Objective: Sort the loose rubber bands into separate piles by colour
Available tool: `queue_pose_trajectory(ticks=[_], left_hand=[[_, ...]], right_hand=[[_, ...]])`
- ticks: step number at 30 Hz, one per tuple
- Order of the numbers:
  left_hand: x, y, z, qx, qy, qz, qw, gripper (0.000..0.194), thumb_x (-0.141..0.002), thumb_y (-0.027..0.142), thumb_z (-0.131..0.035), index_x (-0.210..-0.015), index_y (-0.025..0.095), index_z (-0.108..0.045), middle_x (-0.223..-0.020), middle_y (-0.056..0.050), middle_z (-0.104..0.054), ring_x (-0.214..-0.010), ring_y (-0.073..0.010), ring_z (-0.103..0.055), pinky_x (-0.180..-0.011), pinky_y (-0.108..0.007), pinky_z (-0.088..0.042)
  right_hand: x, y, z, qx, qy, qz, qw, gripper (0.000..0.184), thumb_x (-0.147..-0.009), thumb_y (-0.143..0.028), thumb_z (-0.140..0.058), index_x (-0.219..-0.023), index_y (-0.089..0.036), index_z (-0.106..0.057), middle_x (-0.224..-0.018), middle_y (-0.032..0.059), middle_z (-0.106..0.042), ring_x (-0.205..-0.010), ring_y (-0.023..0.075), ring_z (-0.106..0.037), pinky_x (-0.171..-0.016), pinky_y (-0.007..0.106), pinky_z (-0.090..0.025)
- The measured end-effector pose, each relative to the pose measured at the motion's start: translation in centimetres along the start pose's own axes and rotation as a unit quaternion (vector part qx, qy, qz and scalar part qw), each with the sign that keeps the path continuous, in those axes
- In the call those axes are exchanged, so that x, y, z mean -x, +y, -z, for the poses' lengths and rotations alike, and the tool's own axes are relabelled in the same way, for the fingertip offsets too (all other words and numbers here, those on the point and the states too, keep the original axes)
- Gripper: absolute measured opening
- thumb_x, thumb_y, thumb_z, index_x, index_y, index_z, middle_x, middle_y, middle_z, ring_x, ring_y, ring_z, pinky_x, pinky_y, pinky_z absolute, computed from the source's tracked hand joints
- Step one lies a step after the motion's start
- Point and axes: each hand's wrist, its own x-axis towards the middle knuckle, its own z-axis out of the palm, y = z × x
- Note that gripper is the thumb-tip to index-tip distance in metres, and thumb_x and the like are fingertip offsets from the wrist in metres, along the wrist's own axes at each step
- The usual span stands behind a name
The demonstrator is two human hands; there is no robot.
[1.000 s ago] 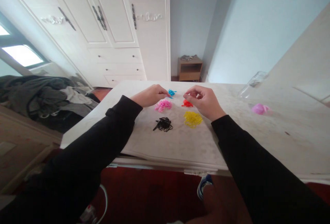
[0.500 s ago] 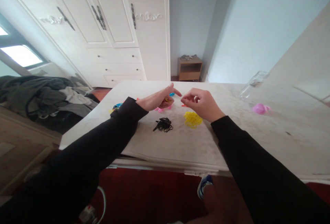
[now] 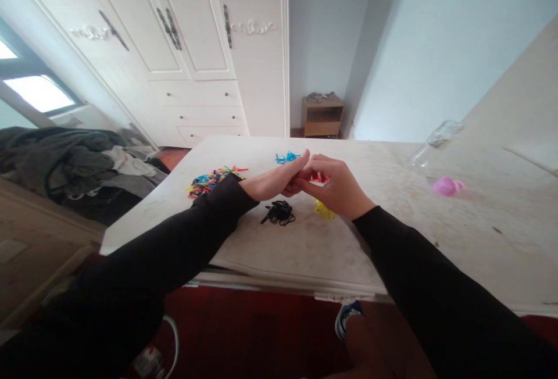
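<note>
My left hand (image 3: 285, 180) and my right hand (image 3: 337, 184) meet above the table, fingers touching. The left hand's fingers are curled, its thumb raised along the top. Thumb and fingers of the right hand are pinched against the left fingers; whatever lies between them is hidden. Just below are a pile of black rubber bands (image 3: 279, 213) and a yellow pile (image 3: 324, 210), partly covered by the right hand. Red bands (image 3: 320, 178) show behind the right fingers. Blue bands (image 3: 286, 157) lie beyond the left hand, and a mixed-colour heap (image 3: 209, 182) sits by the left cuff.
On the right of the white table (image 3: 279, 254) are a clear plastic bottle (image 3: 436, 143), lying tilted, and a pink bundle (image 3: 448, 186). Dark clothes (image 3: 78, 161) are heaped at the left. A wardrobe (image 3: 261, 77) and a small wooden cabinet (image 3: 322, 120) stand behind.
My hands have come together; they were slightly apart, left index finger stretched out. Yellow showed in the left hand's curled fingers before. More of the blue and mixed heaps is visible now.
</note>
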Motion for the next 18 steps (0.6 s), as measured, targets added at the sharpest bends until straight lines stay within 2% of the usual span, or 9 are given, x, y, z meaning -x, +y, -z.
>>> queue_pose_trajectory(ticks=[5, 9, 11, 14, 18], left_hand=[[-0.1, 0.2, -0.1, 0.023, -0.018, 0.028, 0.999, 0.062, -0.095, 0.077, -0.030, -0.071, 0.021, -0.042, -0.057, 0.007, -0.026, -0.042, -0.0076, -0.019, -0.040, -0.023, -0.012], [0.0, 0.8, -0.1, 0.043, 0.011, 0.032, 0.998, 0.055, -0.098, 0.071, -0.034, -0.086, 0.020, -0.051, -0.054, 0.008, -0.027, -0.040, -0.0084, -0.018, -0.039, -0.023, -0.010], [0.0, 1.1, 0.0, 0.064, 0.032, 0.031, 0.997, 0.054, -0.099, 0.069, -0.033, -0.093, 0.020, -0.054, -0.054, 0.008, -0.028, -0.039, -0.0086, -0.018, -0.039, -0.022, -0.010], [0.0, 1.4, 0.3, 0.100, 0.048, 0.027, 0.993, 0.054, -0.100, 0.067, -0.033, -0.096, 0.018, -0.056, -0.054, 0.008, -0.030, -0.039, -0.0088, -0.019, -0.039, -0.021, -0.012], [0.1, 1.6, 0.6, 0.151, 0.063, 0.034, 0.986, 0.051, -0.099, 0.064, -0.040, -0.094, 0.016, -0.058, -0.055, 0.006, -0.035, -0.041, -0.0096, -0.025, -0.039, -0.021, -0.017]], right_hand=[[-0.1, -0.1, 0.6, -0.022, 0.033, -0.052, 0.998, 0.014, -0.082, -0.023, -0.066, -0.071, -0.020, -0.059, -0.073, -0.0006, -0.060, -0.066, 0.0122, -0.049, -0.063, 0.029, -0.039], [-0.3, 0.0, 1.6, -0.037, 0.085, -0.121, 0.988, 0.013, -0.084, -0.028, -0.060, -0.075, -0.019, -0.059, -0.076, 0.0011, -0.064, -0.060, 0.0113, -0.048, -0.058, 0.029, -0.037], [-0.2, 0.3, 2.4, -0.018, 0.058, -0.136, 0.989, 0.014, -0.081, -0.028, -0.062, -0.071, -0.019, -0.060, -0.072, 0.0011, -0.064, -0.058, 0.0113, -0.047, -0.058, 0.029, -0.036], [0.0, 1.0, 3.8, 0.031, -0.025, -0.148, 0.988, 0.014, -0.074, -0.023, -0.064, -0.062, -0.018, -0.059, -0.062, -0.0005, -0.059, -0.058, 0.0117, -0.045, -0.059, 0.030, -0.034], [0.2, 1.4, 4.9, 0.054, -0.137, -0.117, 0.982, 0.010, -0.068, -0.015, -0.060, -0.060, -0.019, -0.057, -0.069, 0.0000, -0.059, -0.066, 0.0138, -0.049, -0.064, 0.031, -0.035]])
